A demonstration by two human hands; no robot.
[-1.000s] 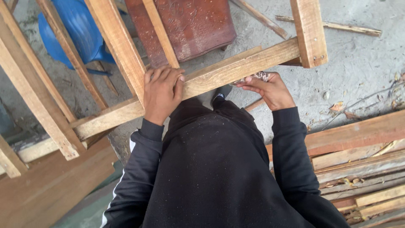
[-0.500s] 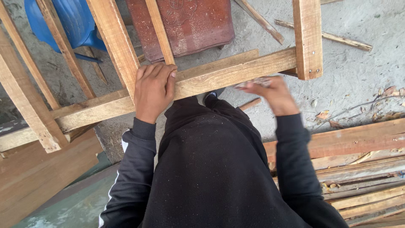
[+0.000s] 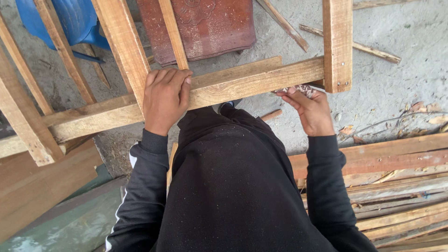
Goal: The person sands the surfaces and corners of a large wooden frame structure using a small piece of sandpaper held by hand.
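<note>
1. Head view: the left hand [image 3: 164, 98] is laid over the long rail [image 3: 224, 86] of a wooden frame [image 3: 122, 42], its grip clenched around the rail just beside an upright slat.
2. A folded piece of sandpaper [image 3: 298, 88] is pinched in the grip of the right hand [image 3: 311, 112] and pressed against the rail's underside, near the short post [image 3: 337, 44] at the frame's right corner.
3. A reddish board [image 3: 210, 25] and a blue chair [image 3: 70, 21] are seen on the concrete floor [image 3: 396, 88] beyond; planks [image 3: 396, 186] are stacked at the right.
</note>
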